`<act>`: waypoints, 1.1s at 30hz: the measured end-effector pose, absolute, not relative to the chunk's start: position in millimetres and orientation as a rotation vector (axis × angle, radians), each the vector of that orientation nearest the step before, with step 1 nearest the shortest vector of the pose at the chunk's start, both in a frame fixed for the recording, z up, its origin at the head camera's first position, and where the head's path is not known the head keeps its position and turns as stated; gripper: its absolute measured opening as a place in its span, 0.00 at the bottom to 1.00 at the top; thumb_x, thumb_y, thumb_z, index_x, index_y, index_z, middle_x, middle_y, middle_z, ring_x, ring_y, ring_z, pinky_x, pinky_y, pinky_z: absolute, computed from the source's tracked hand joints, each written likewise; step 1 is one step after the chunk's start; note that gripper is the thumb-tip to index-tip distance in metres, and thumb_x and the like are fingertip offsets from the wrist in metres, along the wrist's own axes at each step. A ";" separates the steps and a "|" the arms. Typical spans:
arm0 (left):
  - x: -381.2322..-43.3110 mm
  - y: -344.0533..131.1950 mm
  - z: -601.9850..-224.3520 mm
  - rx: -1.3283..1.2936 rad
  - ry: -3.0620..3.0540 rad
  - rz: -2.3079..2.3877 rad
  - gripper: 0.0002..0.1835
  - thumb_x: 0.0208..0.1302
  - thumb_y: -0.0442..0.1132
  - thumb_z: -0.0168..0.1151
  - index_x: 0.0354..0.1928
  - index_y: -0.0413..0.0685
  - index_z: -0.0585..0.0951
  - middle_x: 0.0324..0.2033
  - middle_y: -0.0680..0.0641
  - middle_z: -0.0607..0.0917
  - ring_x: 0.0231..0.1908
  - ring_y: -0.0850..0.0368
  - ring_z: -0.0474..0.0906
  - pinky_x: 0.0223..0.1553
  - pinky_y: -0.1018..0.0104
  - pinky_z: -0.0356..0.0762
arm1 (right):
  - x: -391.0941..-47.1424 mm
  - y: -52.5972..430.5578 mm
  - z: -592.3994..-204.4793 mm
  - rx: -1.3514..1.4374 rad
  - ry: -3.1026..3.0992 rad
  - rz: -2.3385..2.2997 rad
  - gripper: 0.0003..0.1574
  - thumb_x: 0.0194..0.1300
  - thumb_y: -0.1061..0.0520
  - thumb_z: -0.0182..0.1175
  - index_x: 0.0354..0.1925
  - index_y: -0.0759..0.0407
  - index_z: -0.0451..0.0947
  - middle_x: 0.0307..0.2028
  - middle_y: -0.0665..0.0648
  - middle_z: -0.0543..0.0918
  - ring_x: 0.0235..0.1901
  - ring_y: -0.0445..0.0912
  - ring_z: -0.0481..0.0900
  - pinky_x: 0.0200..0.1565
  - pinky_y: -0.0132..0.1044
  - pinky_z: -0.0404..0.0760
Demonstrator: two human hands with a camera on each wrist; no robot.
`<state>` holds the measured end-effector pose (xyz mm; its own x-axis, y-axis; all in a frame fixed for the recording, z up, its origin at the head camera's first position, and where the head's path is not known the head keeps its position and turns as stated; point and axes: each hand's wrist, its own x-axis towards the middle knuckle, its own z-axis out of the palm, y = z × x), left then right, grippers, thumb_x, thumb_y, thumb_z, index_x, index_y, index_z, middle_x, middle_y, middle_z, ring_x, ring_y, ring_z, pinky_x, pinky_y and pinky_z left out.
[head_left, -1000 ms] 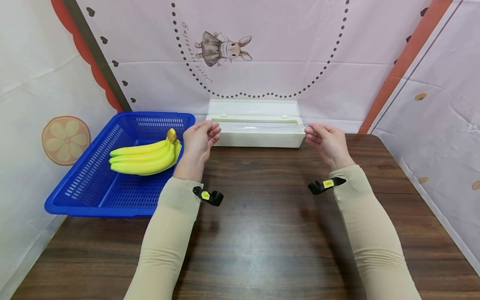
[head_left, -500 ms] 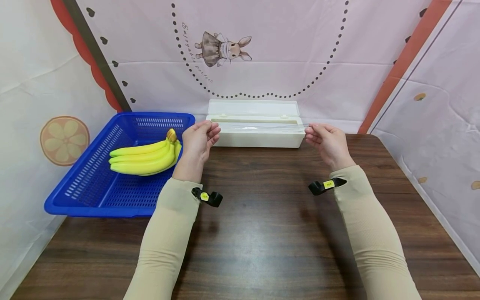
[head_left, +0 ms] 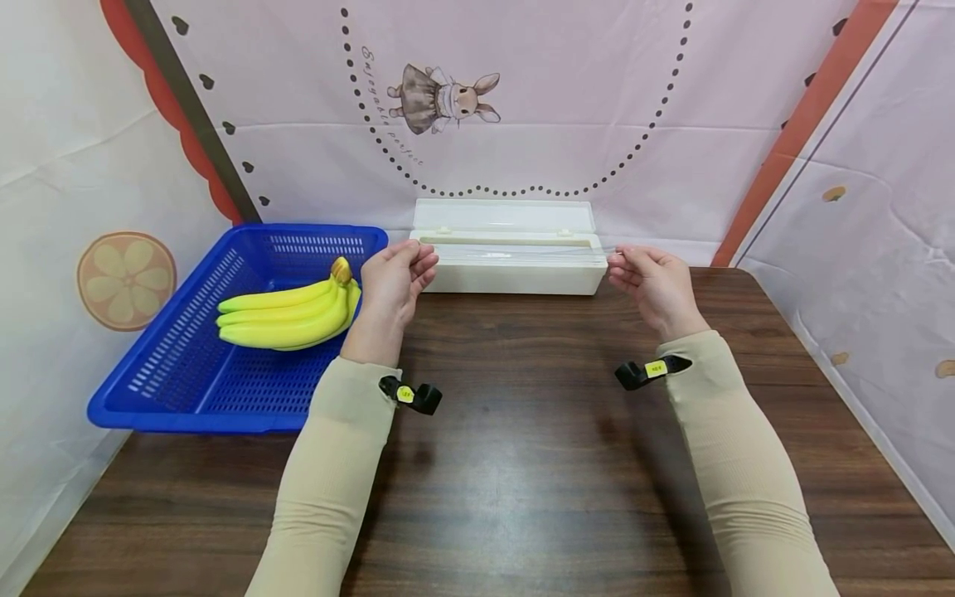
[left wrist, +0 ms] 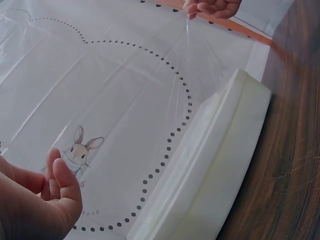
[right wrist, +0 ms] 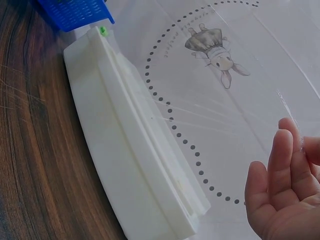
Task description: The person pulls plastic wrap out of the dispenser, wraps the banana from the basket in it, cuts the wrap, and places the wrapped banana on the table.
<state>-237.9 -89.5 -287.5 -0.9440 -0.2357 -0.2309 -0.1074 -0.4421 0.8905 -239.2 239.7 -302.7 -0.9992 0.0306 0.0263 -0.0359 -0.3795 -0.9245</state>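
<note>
A sheet of clear plastic wrap stretches between both hands, in front of and above a long white dispenser box whose lid stands raised at the back. My left hand pinches the left end of the wrap between thumb and fingers. The wrap's right corner is pinched by my right hand. In the left wrist view the film shows as faint creases running up to the far hand; the right wrist view has the box beside the right hand. Most of the film is too transparent to trace.
A blue plastic basket stands at the left, holding a bunch of yellow bananas. The brown wooden table runs up to a printed cloth backdrop; more cloth hangs at both sides.
Hardly anything differs. Both hands keep their pinch on the plastic wrap, and the left hand has shifted a tiny bit left.
</note>
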 end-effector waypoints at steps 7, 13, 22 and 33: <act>-235.4 -89.5 -286.7 0.485 -1.616 -2.554 0.13 0.69 0.38 0.53 0.51 0.43 0.77 0.35 0.49 0.84 0.33 0.62 0.82 0.34 0.72 0.80 | -238.5 239.6 -302.6 0.012 -1.707 2.576 0.09 0.66 0.61 0.57 0.32 0.60 0.83 0.25 0.53 0.87 0.25 0.41 0.85 0.34 0.32 0.83; -233.3 -89.7 -285.6 0.477 -1.623 -2.549 0.13 0.69 0.39 0.54 0.51 0.43 0.78 0.36 0.48 0.84 0.33 0.61 0.82 0.34 0.72 0.80 | -236.5 240.0 -303.1 0.033 -1.687 2.586 0.10 0.66 0.62 0.56 0.31 0.60 0.84 0.25 0.54 0.87 0.24 0.42 0.85 0.33 0.32 0.83; -231.0 -90.4 -285.5 0.458 -1.579 -2.575 0.11 0.68 0.38 0.55 0.48 0.42 0.79 0.32 0.49 0.84 0.31 0.61 0.82 0.32 0.72 0.80 | -234.7 240.0 -302.1 0.058 -1.658 2.602 0.08 0.65 0.62 0.57 0.33 0.63 0.83 0.25 0.55 0.87 0.24 0.42 0.85 0.33 0.32 0.83; -230.2 -91.2 -285.5 0.434 -1.571 -2.576 0.09 0.68 0.38 0.55 0.46 0.43 0.79 0.32 0.50 0.84 0.31 0.61 0.82 0.32 0.72 0.80 | -232.5 241.5 -302.0 0.087 -1.647 2.617 0.09 0.65 0.63 0.57 0.33 0.62 0.83 0.25 0.55 0.87 0.25 0.42 0.85 0.33 0.32 0.83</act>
<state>-230.2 -91.2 -285.5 -0.9551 -0.2256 -0.1922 -0.0675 -0.4658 0.8823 -232.5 241.5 -302.0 -0.9972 0.0107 0.0734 -0.0708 -0.4324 -0.8989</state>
